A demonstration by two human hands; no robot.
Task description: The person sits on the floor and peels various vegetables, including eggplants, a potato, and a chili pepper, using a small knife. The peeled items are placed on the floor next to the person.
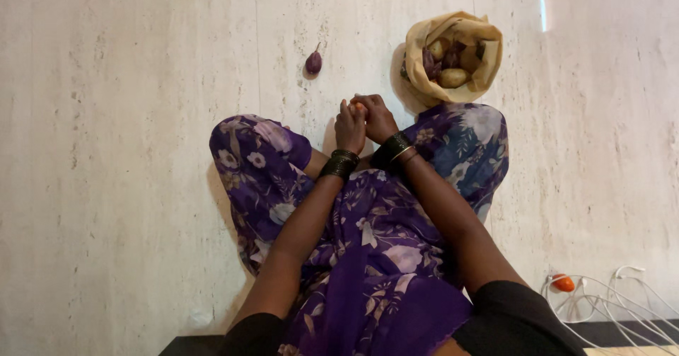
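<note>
Orange-tan and small, a fruit (359,106) is clamped between the left hand (350,128) and the right hand (377,118), both closed on it above the lap; little of it is seen, and whether it is peeled cannot be told. One purple piece (313,62) is seen lying alone on the pale floor (127,151), while the tan bag (454,55) beside the knee is seen well filled with brown and purple pieces, so the work is judged barely begun.
</note>
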